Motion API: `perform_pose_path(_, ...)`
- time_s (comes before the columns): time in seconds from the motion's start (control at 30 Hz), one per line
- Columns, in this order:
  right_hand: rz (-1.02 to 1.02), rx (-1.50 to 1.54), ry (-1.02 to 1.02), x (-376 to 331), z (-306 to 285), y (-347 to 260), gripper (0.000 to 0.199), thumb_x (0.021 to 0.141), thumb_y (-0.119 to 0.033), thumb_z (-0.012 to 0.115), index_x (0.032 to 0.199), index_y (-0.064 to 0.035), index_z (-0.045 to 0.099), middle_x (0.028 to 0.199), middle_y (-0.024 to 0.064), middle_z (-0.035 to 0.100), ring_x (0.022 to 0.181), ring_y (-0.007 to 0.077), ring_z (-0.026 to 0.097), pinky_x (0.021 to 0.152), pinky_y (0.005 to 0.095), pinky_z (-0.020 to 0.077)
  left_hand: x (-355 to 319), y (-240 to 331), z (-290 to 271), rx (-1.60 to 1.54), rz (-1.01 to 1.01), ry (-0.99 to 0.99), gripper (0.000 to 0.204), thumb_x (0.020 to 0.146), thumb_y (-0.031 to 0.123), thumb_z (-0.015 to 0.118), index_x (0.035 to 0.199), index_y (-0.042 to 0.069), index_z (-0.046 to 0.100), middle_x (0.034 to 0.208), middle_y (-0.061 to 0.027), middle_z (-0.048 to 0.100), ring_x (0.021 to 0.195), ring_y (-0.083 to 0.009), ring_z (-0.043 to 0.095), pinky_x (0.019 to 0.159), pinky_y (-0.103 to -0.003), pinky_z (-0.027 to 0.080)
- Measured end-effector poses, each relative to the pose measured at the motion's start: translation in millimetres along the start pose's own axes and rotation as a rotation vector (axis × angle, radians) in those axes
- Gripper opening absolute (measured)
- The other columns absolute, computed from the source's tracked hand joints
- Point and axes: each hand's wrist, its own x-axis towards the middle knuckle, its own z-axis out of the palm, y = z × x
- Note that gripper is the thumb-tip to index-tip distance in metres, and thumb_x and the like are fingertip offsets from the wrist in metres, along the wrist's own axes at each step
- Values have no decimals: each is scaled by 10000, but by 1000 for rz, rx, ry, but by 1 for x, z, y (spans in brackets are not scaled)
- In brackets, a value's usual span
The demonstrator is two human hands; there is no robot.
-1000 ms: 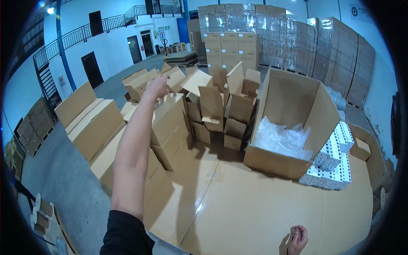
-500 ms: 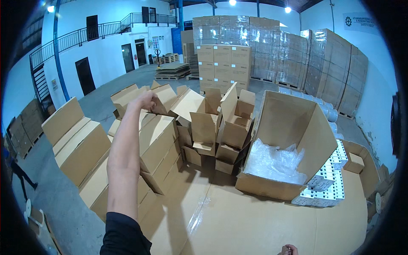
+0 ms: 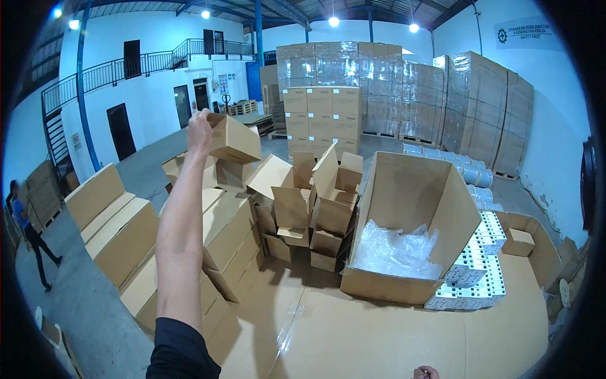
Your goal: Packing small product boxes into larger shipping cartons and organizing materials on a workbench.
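Note:
My left hand [image 3: 200, 129] is raised at the far side of the table, gripping the upper edge of a small brown cardboard box [image 3: 238, 144]. The box hangs tilted above other cartons. Below my forearm lie stacked closed cartons [image 3: 227, 221]. Several cartons with open flaps [image 3: 334, 189] stand just right of the held box. At the bottom edge my right hand [image 3: 427, 372] shows only in part, its fingers curled closed; what it holds, if anything, is hidden.
A large open carton [image 3: 391, 288] with clear plastic wrap [image 3: 398, 251] stands right of centre. Beside it are stacked white boxes [image 3: 473, 278]. Long cartons [image 3: 120, 221] line the left. Wrapped pallet stacks [image 3: 476, 101] rise behind; a person [image 3: 28, 230] walks at far left.
My left hand has lifted the cardboard box up out of the group of cartons. The view has tilted up a little. The person at far left has come more into sight.

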Motion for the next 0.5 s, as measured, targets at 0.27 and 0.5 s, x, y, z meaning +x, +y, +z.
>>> perform_pose_path(0.27,-83,24,16,-1,-2,21,294,988,-247,689,1135,8,686,945,90,683,785,146,608,678,287,521,65,17,-76,44,79,344,249,889,6,564,1068,100,709,1052,-170,699,938,-400,681,856,-502,557)
perform_pose_path(0.5,-160,-6,-132,6,-10,16,232,981,-33,525,1170,42,635,1075,122,663,861,158,617,782,295,522,64,53,-189,18,189,572,264,884,14,671,1134,84,715,1100,-156,722,1013,-321,710,879,-429,583)
